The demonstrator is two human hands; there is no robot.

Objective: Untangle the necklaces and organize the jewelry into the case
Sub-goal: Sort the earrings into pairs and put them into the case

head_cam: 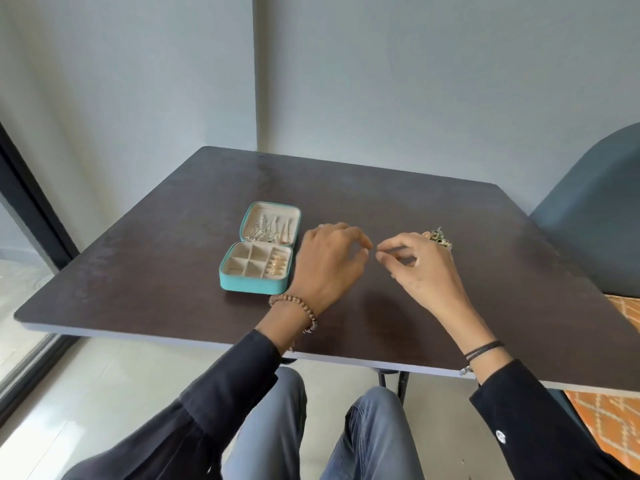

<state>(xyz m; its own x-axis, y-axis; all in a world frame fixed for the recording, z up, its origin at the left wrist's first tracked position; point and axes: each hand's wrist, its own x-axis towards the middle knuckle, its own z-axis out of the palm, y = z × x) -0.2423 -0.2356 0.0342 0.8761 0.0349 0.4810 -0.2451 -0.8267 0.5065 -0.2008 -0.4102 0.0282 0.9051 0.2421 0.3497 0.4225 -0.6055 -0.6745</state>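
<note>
- Dark brown table (138,271): holds everything; teal jewelry case sits left of its centre.
- Blue-grey chair (595,209): far R of the case, past the table's R edge.
- Orange patterned fabric (616,420): well R of the case, lower than the tabletop.
- Dark sleeves (221,386): both forearms come in from the near edge, on the near side of the case.
- Jewelry case (256,285): unzipped, lying flat, lid half on the far side and base half nearer, cream lining.
- Left hand (329,265): just R of the case, over the table, back of hand up, fingers curled in twd the other hand. Tips blurred, so can't tell if they grasp anything.
- Right hand (422,271): further R of the case. Thumb & index tips meet in a pinch, pointing at the L hand's fingertips w/ a small gap between hands. Anything pinched is too thin to see, so can't tell.
- Tangled jewelry cluster (439,237): on the table well R of the case, partly hidden behind the R hand's knuckles; dark green & gold bits.
- Silvery chains (263,230): in the case's lid half.
- Wooden bead bracelet (294,304): on the L wrist, just near-R of the case's base corner.
- Black cord bands (485,349): on the R wrist, far R of the case.
- Gold pieces (276,265): in the base half's R column.
</note>
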